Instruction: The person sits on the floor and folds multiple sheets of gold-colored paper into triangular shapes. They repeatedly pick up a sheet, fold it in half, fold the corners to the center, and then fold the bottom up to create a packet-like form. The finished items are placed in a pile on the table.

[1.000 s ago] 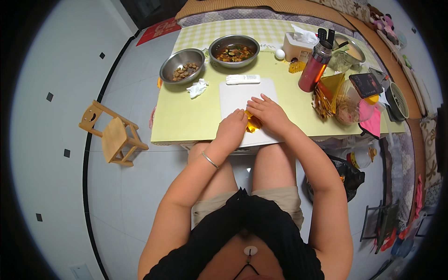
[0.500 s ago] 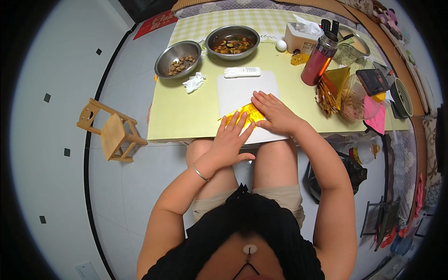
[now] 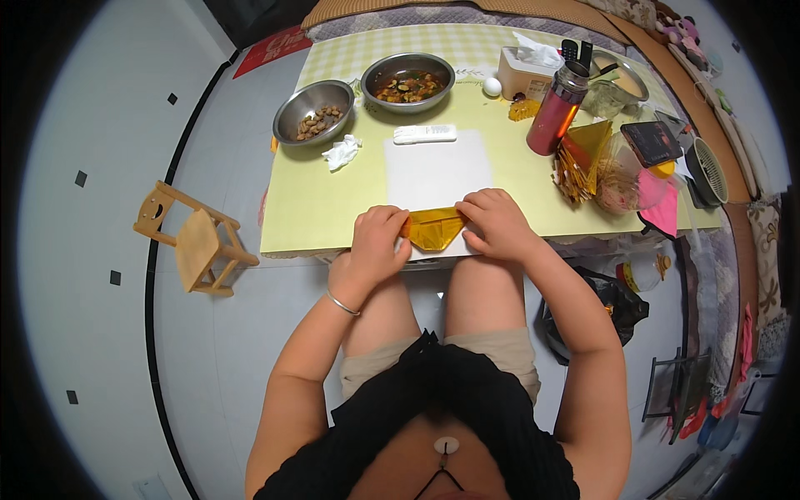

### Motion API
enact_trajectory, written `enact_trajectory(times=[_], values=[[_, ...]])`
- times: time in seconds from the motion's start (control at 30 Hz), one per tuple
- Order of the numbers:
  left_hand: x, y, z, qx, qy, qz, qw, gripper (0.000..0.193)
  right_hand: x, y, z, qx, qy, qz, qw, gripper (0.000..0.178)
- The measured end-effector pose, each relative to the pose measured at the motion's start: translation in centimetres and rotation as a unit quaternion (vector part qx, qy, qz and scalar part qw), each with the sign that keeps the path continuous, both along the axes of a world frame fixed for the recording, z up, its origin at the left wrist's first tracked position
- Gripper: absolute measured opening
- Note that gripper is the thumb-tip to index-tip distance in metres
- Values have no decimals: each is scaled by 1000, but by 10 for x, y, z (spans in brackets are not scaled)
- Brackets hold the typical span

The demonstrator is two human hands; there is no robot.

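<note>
A sheet of gold foil paper (image 3: 436, 230), folded to a wide top edge and a narrower bottom, sits at the table's near edge between my hands. My left hand (image 3: 379, 242) pinches its left corner. At the right corner, my right hand (image 3: 497, 223) grips it with thumb and fingers. Under and beyond the foil lies a white board (image 3: 438, 171), with a white oblong packet (image 3: 425, 134) along its far edge. To the right stands a bundle of folded gold paper (image 3: 581, 162).
Two steel bowls, one of brown nuts or shells (image 3: 287, 125) and one of food in dark liquid (image 3: 446, 82), stand at the back left. A red thermos (image 3: 552, 117), tissue box (image 3: 523, 75), white egg (image 3: 492, 87) and phone (image 3: 652, 144) are right. A small wooden chair (image 3: 198, 242) stands left.
Both hands have gone from lying flat on the foil to holding its two ends. The foil has come nearer to me, its long edge now facing away.
</note>
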State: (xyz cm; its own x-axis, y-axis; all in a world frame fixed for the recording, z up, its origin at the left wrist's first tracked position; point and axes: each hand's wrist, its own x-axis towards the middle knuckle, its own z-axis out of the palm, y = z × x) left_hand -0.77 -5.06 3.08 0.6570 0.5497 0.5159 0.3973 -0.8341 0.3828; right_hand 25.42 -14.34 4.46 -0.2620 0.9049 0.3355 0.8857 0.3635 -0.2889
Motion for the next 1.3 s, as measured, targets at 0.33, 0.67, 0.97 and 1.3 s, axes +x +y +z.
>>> enact_trajectory(times=[0.33,0.67,0.97,1.3], values=[[-10,29,-15,-476,-307,80,820,8,-19,16,-31,-22,622,-126,772,4],[-11,25,-3,-563,-423,56,708,11,-36,8,-24,8,665,-95,740,10],[-18,20,-3,-580,-464,1,670,12,-43,-8,-18,15,655,-103,748,8],[-14,17,-2,-561,-402,45,722,13,-47,-19,-12,42,674,-97,731,12]])
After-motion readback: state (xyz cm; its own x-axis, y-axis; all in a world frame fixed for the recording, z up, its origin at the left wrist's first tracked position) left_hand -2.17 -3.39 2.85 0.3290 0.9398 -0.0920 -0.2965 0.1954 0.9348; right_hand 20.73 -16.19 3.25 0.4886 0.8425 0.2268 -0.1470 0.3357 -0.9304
